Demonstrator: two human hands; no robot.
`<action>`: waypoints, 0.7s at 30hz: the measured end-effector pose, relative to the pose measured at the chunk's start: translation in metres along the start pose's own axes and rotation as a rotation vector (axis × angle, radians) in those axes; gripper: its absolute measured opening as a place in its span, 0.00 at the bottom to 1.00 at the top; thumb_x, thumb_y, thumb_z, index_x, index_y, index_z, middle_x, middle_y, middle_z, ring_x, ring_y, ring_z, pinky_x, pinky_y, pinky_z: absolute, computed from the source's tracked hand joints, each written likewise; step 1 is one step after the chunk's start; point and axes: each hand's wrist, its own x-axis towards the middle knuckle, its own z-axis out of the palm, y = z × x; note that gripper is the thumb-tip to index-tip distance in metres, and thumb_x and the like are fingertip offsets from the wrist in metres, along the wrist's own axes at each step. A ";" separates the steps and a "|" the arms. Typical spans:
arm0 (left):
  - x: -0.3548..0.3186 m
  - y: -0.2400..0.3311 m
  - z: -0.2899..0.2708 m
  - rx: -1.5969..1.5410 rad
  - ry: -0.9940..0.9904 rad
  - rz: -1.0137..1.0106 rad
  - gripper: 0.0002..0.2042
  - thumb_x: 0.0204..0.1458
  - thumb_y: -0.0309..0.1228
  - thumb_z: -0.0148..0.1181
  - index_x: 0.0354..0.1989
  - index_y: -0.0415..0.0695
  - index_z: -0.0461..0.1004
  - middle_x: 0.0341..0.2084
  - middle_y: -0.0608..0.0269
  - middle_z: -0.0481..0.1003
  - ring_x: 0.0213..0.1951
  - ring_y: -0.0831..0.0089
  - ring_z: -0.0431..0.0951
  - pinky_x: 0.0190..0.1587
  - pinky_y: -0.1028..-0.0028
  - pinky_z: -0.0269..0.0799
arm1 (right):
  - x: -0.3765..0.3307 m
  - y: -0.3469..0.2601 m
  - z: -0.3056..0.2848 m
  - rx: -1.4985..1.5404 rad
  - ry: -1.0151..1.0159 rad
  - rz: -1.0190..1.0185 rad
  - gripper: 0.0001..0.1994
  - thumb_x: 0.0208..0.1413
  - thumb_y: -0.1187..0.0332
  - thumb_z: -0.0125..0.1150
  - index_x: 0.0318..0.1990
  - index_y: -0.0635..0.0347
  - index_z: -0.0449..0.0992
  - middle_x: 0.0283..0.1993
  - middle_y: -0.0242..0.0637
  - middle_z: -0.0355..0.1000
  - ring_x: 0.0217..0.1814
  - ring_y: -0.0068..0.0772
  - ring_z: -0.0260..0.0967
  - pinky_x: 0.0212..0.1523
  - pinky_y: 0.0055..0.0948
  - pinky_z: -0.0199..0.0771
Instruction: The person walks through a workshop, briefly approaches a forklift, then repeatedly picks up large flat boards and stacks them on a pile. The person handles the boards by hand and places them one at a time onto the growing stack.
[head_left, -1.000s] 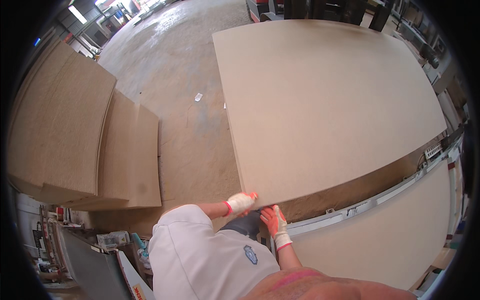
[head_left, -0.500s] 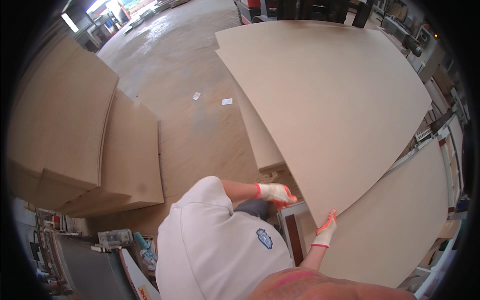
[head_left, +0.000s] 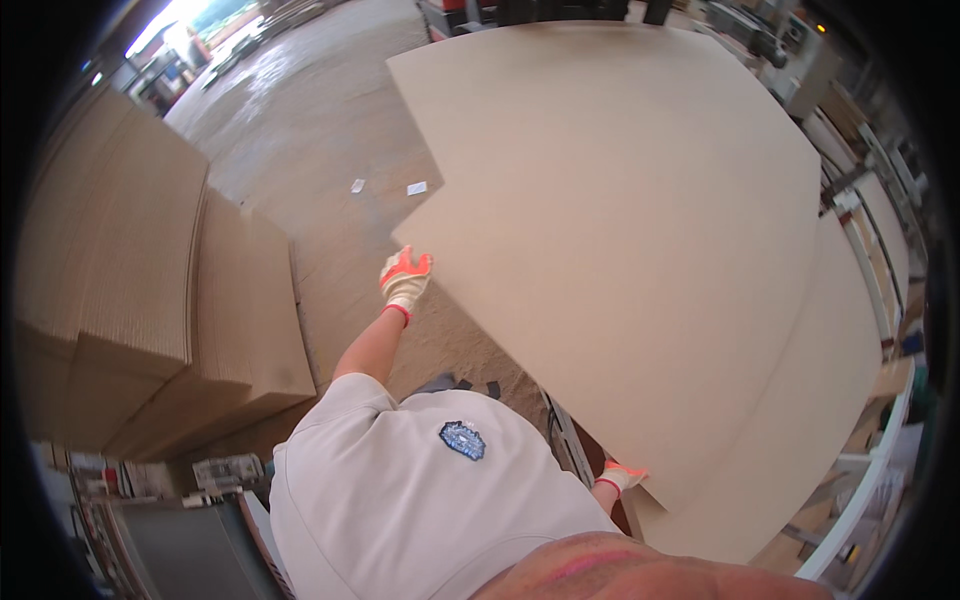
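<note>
A large tan fibreboard sheet point(head_left: 640, 230) fills the upper right of the head view, its near corner lifted off the stack. My left hand point(head_left: 404, 279), in a cream glove with orange fingertips, reaches out at arm's length and grips the sheet's left corner. My right hand point(head_left: 622, 475), in the same kind of glove, holds the sheet's near edge low down by my right side. A second tan sheet point(head_left: 830, 440) lies under the lifted one. My white shirt point(head_left: 420, 500) covers the lower middle.
Tall stacks of tan boards point(head_left: 150, 290) stand on the left. Concrete floor point(head_left: 300, 150) with small paper scraps runs between the stacks. A white machine frame point(head_left: 870, 500) borders the lower right. Shelving and equipment line the far right edge.
The sheet has swung round and slid to the right. My left hand moved up and out along its edge to the corner; my right hand dropped lower along the near edge.
</note>
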 end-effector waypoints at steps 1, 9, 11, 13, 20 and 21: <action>0.002 -0.004 0.001 0.060 0.019 0.019 0.36 0.59 0.63 0.53 0.63 0.45 0.75 0.60 0.50 0.76 0.63 0.53 0.73 0.65 0.54 0.66 | -0.003 0.004 -0.009 -0.099 -0.016 -0.034 0.35 0.65 0.36 0.51 0.72 0.48 0.68 0.75 0.31 0.66 0.74 0.39 0.64 0.71 0.50 0.64; -0.086 -0.058 0.034 0.089 -0.256 0.164 0.40 0.60 0.58 0.57 0.70 0.36 0.66 0.57 0.40 0.77 0.59 0.45 0.77 0.63 0.51 0.71 | -0.005 -0.092 -0.140 -0.439 0.123 -0.014 0.41 0.67 0.33 0.43 0.78 0.49 0.56 0.82 0.31 0.56 0.80 0.44 0.52 0.77 0.54 0.52; -0.079 -0.083 0.037 0.099 -0.262 0.176 0.40 0.60 0.58 0.57 0.69 0.35 0.67 0.59 0.39 0.76 0.60 0.44 0.76 0.64 0.51 0.70 | -0.019 -0.080 -0.169 -0.471 0.202 0.023 0.38 0.68 0.34 0.42 0.77 0.43 0.57 0.82 0.32 0.55 0.82 0.45 0.50 0.78 0.53 0.49; -0.051 -0.104 0.037 0.121 -0.236 0.217 0.39 0.59 0.56 0.59 0.69 0.36 0.67 0.61 0.40 0.75 0.62 0.43 0.74 0.65 0.51 0.69 | -0.049 -0.043 -0.196 -0.530 0.320 0.045 0.36 0.68 0.34 0.41 0.76 0.40 0.58 0.82 0.33 0.54 0.82 0.46 0.50 0.79 0.54 0.47; 0.131 -0.149 0.041 0.105 0.071 0.464 0.32 0.59 0.49 0.65 0.67 0.40 0.72 0.62 0.41 0.75 0.63 0.45 0.74 0.66 0.52 0.69 | -0.197 0.132 -0.227 -0.051 0.187 0.178 0.32 0.71 0.37 0.41 0.74 0.41 0.62 0.76 0.34 0.64 0.77 0.44 0.61 0.71 0.58 0.66; 0.161 -0.151 0.047 0.051 0.089 0.421 0.31 0.60 0.49 0.65 0.66 0.40 0.72 0.62 0.42 0.75 0.62 0.45 0.74 0.66 0.53 0.69 | -0.216 0.156 -0.225 -0.001 0.210 0.169 0.31 0.71 0.37 0.42 0.74 0.41 0.64 0.76 0.34 0.64 0.77 0.43 0.62 0.71 0.57 0.66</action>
